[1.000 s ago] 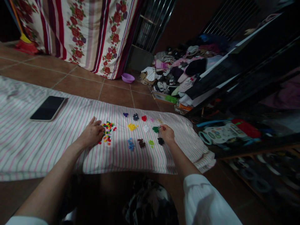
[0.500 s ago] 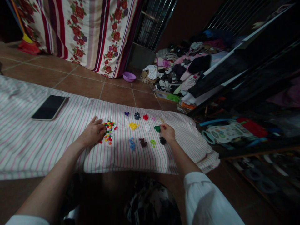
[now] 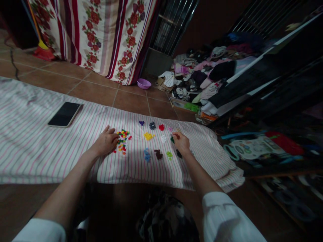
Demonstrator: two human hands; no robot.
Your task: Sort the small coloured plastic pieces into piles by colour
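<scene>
Small coloured pieces lie on a striped cloth [image 3: 83, 148]. My left hand [image 3: 106, 140] rests at the left edge of a mixed-colour pile [image 3: 123, 136]; its fingertips are partly hidden. My right hand [image 3: 181, 143] has thumb and fingers pinched together over the dark green pile [image 3: 172, 139], mostly covering it; what is between the fingertips is too small to tell. Sorted by colour, other piles lie between the hands: yellow [image 3: 148, 136], white [image 3: 164, 138], red [image 3: 161, 127], grey [image 3: 152, 125], purple [image 3: 141, 123], blue [image 3: 146, 155], brown [image 3: 158, 154] and light green [image 3: 169, 155].
A phone [image 3: 65, 114] lies on the cloth at the left. Beyond are a purple basin [image 3: 144, 83], a flowered curtain [image 3: 106, 40], a red broom [image 3: 44, 53] and heaped clothes [image 3: 199, 74]. A cluttered shelf [image 3: 272, 173] stands at the right.
The view has shifted, so the scene sits slightly further right. My right hand now covers more of the dark green and black piles. My left hand stays beside the mixed pile.
</scene>
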